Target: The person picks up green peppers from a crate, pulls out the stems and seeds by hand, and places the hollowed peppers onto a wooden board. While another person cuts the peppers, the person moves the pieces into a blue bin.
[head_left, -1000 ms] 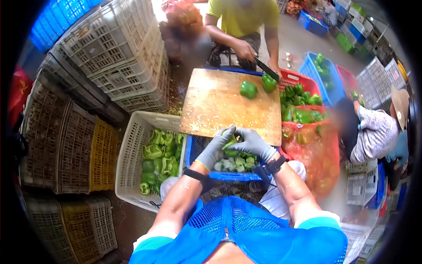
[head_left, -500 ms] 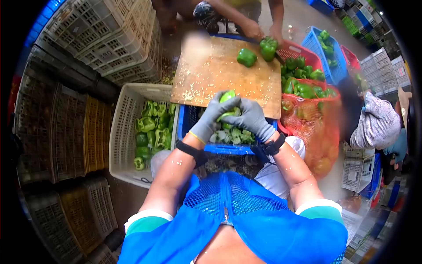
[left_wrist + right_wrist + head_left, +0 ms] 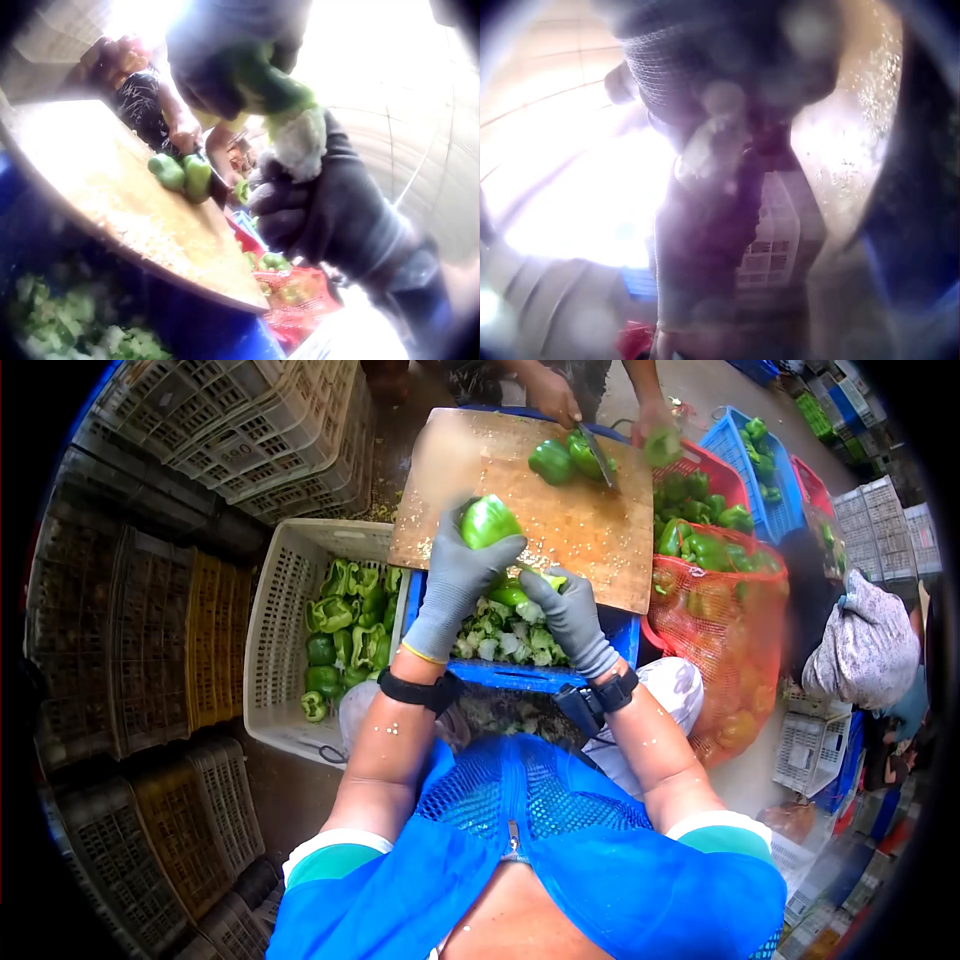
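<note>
In the head view my gloved left hand [image 3: 452, 580] holds a green pepper [image 3: 490, 522] above the near edge of the cutting board [image 3: 430, 540]. My gloved right hand [image 3: 575, 622] pinches a green piece [image 3: 512, 592] beside it. The left wrist view shows a pale seed core [image 3: 301, 146] at the right hand's fingers [image 3: 276, 202], just below the green flesh [image 3: 262, 86] in the left hand. Underneath, a blue crate [image 3: 505, 680] holds pale green and white cores [image 3: 510, 635]. Glare and blur hide finger detail in the right wrist view.
A white crate [image 3: 258, 630] of opened peppers stands left of the blue one. Across the board a person's hand [image 3: 552, 398] holds a knife [image 3: 598, 455] by two green peppers [image 3: 565, 460]. Red net bag [image 3: 720, 640] at right; stacked crates [image 3: 240, 450] at left.
My hands, together around the pepper before, have moved apart; the left has risen with the pepper and the right holds a piece. Across the board, the knife now shows over the peppers.
</note>
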Available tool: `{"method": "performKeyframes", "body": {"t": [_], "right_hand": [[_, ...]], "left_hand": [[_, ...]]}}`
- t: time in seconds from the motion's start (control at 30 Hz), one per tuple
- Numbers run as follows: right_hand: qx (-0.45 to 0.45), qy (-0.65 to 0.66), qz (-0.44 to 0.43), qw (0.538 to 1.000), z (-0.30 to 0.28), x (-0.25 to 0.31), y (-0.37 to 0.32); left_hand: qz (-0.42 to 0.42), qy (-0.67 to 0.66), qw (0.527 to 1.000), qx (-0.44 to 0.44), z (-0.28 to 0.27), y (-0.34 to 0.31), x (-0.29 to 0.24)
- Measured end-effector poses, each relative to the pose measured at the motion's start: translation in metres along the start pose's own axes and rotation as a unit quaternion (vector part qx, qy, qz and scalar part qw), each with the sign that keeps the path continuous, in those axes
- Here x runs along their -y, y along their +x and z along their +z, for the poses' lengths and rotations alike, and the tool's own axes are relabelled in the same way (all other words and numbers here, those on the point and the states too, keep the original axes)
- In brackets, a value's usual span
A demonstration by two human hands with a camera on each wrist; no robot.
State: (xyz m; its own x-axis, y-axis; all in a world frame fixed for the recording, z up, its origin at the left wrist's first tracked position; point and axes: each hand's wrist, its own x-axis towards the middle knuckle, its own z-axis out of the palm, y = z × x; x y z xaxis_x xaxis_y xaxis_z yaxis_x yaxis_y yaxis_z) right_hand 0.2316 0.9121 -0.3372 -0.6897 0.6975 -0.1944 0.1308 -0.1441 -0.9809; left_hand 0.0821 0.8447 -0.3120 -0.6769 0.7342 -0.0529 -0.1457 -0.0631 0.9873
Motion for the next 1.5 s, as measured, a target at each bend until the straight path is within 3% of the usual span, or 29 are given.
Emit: {"method": "performKeyframes", "body": {"t": [0.07,0.13,0.2,0.33,0.37,0.4,0.47,0.5,0.53,0.57,0.6,0.63,0.67,0.73,0.77,0.83,0.93,1.03,1.13,1.17,1.3,1.33,1.4,1.47,1.5], "right_hand": [[-0.013,0.052,-0.004,0.999,0.007,-0.005,0.004],[-0.069,-0.098,-0.051,0.991,0.013,-0.009,0.006],[-0.109,-0.291,-0.108,0.944,0.013,-0.019,0.013],[-0.160,-0.389,-0.137,0.897,0.012,-0.038,0.027],[-0.185,-0.444,-0.068,0.874,0.010,-0.028,0.030],[-0.181,-0.404,0.038,0.896,-0.002,-0.031,0.037],[-0.181,-0.458,0.038,0.870,-0.019,-0.047,0.046],[-0.113,-0.413,0.076,0.901,-0.025,-0.052,0.046],[-0.040,-0.472,0.099,0.875,-0.029,-0.055,0.051],[0.069,-0.489,0.118,0.861,-0.031,-0.045,0.046],[0.176,-0.499,0.133,0.838,-0.031,-0.034,0.042],[0.226,-0.484,0.140,0.834,-0.034,-0.031,0.043],[0.277,-0.468,0.147,0.826,-0.037,-0.029,0.047],[0.182,-0.483,0.034,0.856,-0.042,-0.031,0.070],[0.129,-0.526,0.022,0.840,-0.042,-0.032,0.092],[-0.080,-0.556,-0.089,0.822,-0.044,-0.034,0.131],[-0.225,-0.559,-0.066,0.795,-0.042,-0.005,0.182],[-0.226,-0.588,0.050,0.775,-0.046,-0.001,0.222],[-0.188,-0.654,0.018,0.733,-0.051,-0.010,0.231],[-0.155,-0.662,0.043,0.732,-0.052,-0.008,0.228],[-0.121,-0.553,0.039,0.823,-0.046,-0.002,0.172],[-0.102,-0.432,-0.011,0.896,-0.047,-0.012,0.159],[-0.050,-0.195,-0.051,0.978,-0.038,-0.014,0.116],[0.011,-0.283,-0.146,0.948,-0.020,-0.010,0.074],[0.051,-0.306,-0.174,0.934,-0.008,-0.006,0.055]], "left_hand": [[0.003,-0.019,1.000,-0.012,-0.004,0.002,-0.002],[-0.012,-0.079,0.996,-0.036,-0.009,0.007,0.008],[-0.016,-0.108,0.992,-0.055,-0.011,0.006,0.010],[-0.009,-0.070,0.995,-0.071,-0.010,0.009,0.022],[-0.022,-0.067,0.996,-0.063,-0.006,0.005,0.023],[-0.035,-0.063,0.996,-0.053,-0.002,-0.001,0.022],[-0.019,-0.031,0.999,-0.031,-0.002,-0.003,0.022],[0.002,0.024,0.999,-0.037,-0.010,0.001,0.020],[0.021,0.075,0.996,-0.041,-0.021,0.002,0.011],[0.123,0.266,0.954,-0.067,-0.042,0.010,0.013],[0.128,0.339,0.930,-0.064,-0.056,0.006,-0.012],[0.108,0.477,0.868,-0.083,-0.071,0.003,-0.027],[-0.008,0.599,0.796,-0.089,-0.074,-0.003,-0.052],[0.015,0.660,0.733,-0.166,-0.090,0.000,-0.034],[0.019,0.643,0.752,-0.142,-0.088,0.001,-0.028],[0.028,0.604,0.790,-0.100,-0.076,0.004,-0.019],[0.008,0.571,0.820,0.020,-0.063,0.005,-0.015],[0.038,0.555,0.831,0.029,-0.054,0.007,-0.006],[0.057,0.494,0.866,0.044,-0.051,0.009,0.006],[0.065,0.448,0.891,0.047,-0.051,0.011,0.012],[-0.051,0.186,0.980,0.039,-0.034,0.029,0.046],[-0.141,0.100,0.985,0.019,-0.024,0.029,0.041],[-0.322,-0.075,0.944,-0.016,-0.005,0.029,0.030],[-0.416,-0.285,0.863,0.032,0.001,0.030,0.053],[-0.390,-0.419,0.812,0.111,0.001,0.027,0.072]]}}
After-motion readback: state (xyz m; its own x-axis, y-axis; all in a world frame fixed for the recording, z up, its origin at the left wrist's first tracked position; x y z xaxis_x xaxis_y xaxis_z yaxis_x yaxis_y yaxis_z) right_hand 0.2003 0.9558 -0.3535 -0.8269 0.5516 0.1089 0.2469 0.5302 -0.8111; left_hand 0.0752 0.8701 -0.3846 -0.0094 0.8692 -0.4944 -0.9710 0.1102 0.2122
